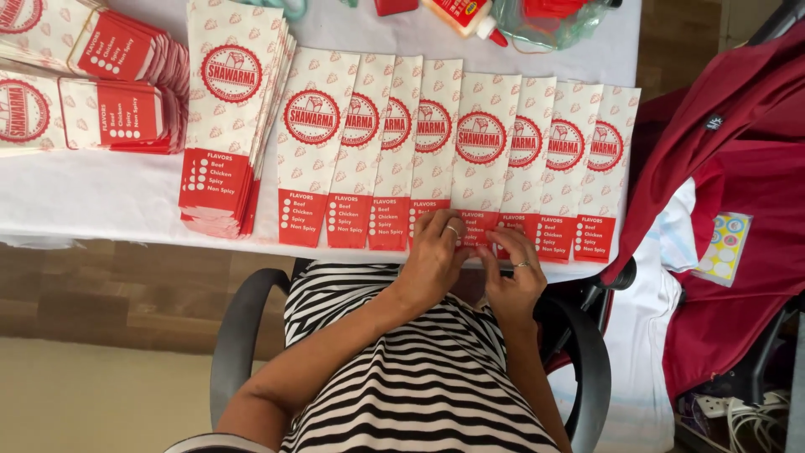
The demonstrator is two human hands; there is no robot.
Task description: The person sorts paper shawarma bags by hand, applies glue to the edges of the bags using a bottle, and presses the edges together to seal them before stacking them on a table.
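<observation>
The person sat at the near edge of the table (101, 197), both hands working at the lower end of one paper sleeve (480, 151) in a fanned row of eight overlapping sleeves (360, 143) laid along that edge. The left hand (436, 252) lay flat on the sleeve's red bottom panel, fingers together and pressing; the right hand (513, 281) was curled beside it, fingertips pinching at the same bottom edge, touching the left hand. Whether it actually gripped the paper could not be told (the left hand hid the contact). By the look of it, the step in hand was folding or sealing that bottom flap, and the next move would call for a firm, even press along the fold without shifting the neighbouring sleeves, which overlapped it on both sides.

A loose stack of sleeves (231, 109) sat left of the row, finished folded bundles (92, 84) at the far left corner, and a glue bottle (465, 15) at the far edge. The chair arms (239, 327) crowded the elbows.
</observation>
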